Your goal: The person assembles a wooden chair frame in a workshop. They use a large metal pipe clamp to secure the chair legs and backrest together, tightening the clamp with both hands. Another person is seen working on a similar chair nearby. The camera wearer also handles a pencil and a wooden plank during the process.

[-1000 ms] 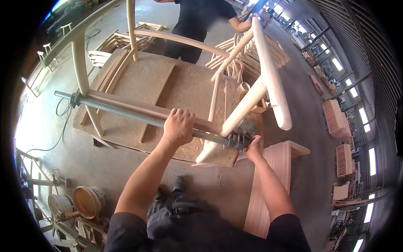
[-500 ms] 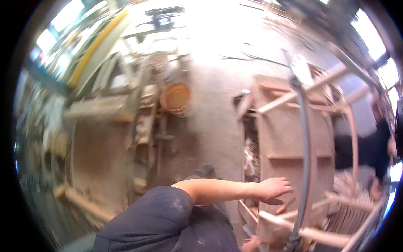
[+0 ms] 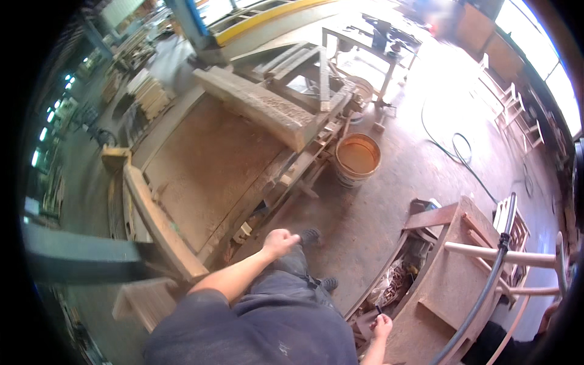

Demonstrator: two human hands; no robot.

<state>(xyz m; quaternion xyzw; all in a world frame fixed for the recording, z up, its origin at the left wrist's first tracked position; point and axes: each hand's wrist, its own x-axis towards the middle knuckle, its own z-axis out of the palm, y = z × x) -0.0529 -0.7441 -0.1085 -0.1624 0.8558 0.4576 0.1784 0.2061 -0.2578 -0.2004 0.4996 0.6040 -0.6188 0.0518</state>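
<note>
Clenched into an empty fist, the left hand [image 3: 280,242] hangs above the floor near the big workbench [image 3: 201,164]. Right hand [image 3: 382,325] pinches a small dark piece beside the low wooden table [image 3: 450,286].

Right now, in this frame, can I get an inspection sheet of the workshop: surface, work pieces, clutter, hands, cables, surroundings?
Surface: brown particle-board bench top at lower right, dusty.
Work pieces: pale round wooden chair rails lie on that bench; a long dark metal bar clamp crosses them.
Clutter: scraps heaped in the gap beside the bench; round orange-brown bucket on the concrete floor.
Hands: left hand closed in a loose fist, holding nothing visible; right hand at the bench edge, pinching a small dark item, kind unclear.
Cables: dark hose looped on the floor.
Surroundings: large sawdust-covered wooden table; another person's sleeve at lower right.
</note>
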